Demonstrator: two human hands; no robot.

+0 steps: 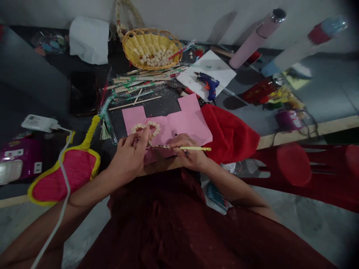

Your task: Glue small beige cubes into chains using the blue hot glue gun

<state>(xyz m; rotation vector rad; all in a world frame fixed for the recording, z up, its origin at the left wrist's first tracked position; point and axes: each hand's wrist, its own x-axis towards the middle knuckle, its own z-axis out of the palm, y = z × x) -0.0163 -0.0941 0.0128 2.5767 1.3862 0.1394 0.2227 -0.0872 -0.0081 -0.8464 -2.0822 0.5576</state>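
Observation:
A loop of small pale beads (154, 126) with a short, patterned stem lies on pink paper (193, 119) near the table's front edge. My left hand (130, 153) has its fingers on the loop, holding it against the paper. Just to the right, my right hand (189, 151) is closed around a pale yellow pencil (196, 148), whose metal-banded end points right. The pencil's writing tip is hidden by my fingers. Both hands are close together over the lower part of the paper, and the stem runs between them.
A yellow wicker basket (153, 46) of beads stands at the back, behind wrapped chopsticks (140, 84). A blue glue gun (208, 84) rests on white paper. Red cloth (230, 132) lies right; a red-and-yellow fan (67, 173) and white cable (65, 179) are left. Bottles (256, 39) stand back right.

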